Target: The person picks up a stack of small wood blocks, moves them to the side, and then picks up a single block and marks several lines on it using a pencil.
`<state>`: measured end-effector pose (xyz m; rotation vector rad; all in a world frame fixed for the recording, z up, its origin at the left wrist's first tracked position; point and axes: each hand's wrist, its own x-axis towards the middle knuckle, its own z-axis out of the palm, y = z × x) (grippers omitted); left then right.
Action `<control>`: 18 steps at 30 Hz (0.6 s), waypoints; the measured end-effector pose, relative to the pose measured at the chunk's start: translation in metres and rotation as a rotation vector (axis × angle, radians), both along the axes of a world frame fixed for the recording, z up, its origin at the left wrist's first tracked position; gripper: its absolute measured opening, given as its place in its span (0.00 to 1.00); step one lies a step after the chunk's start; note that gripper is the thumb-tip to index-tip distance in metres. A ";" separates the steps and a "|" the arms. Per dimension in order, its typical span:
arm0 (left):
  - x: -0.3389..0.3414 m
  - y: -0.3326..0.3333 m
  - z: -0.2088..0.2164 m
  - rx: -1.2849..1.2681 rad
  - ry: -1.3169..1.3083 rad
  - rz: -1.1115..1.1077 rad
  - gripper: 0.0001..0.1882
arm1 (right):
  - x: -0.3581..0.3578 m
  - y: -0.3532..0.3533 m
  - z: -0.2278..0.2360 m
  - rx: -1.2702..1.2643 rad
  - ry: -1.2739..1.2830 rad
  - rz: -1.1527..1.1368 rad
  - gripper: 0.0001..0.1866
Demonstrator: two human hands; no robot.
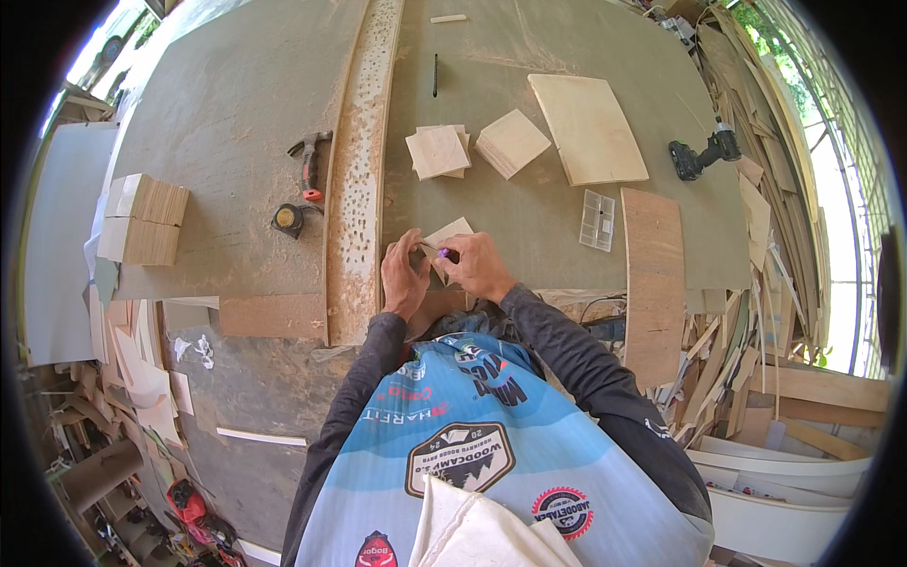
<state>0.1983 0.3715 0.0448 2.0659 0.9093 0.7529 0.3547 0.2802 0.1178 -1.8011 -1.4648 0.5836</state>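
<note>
At the near edge of the workbench my left hand point(403, 276) is closed, its fingers gripping the edge of a small square wooden piece point(452, 230). My right hand point(480, 268) pinches a small purple-ended tool point(447, 253) against that same wood; its tip and exact kind are hidden by the fingers. Farther off lie a small stack of thin wooden squares point(437, 152) and a taller stack of wooden squares point(513, 143). A clear compartment box point(597, 220) rests to the right of my right hand.
A hole-marked board point(361, 142) runs along the bench, left of my hands. Beyond it are a claw hammer point(310, 165), a tape measure point(287, 220) and stacked wooden blocks point(144, 220). To the right are plywood panels point(588, 130), a brown board point(653, 274) and a cordless drill point(704, 153).
</note>
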 end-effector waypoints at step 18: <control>0.000 0.000 0.000 -0.035 0.029 0.014 0.33 | 0.055 0.034 0.003 -0.057 -0.086 0.257 0.09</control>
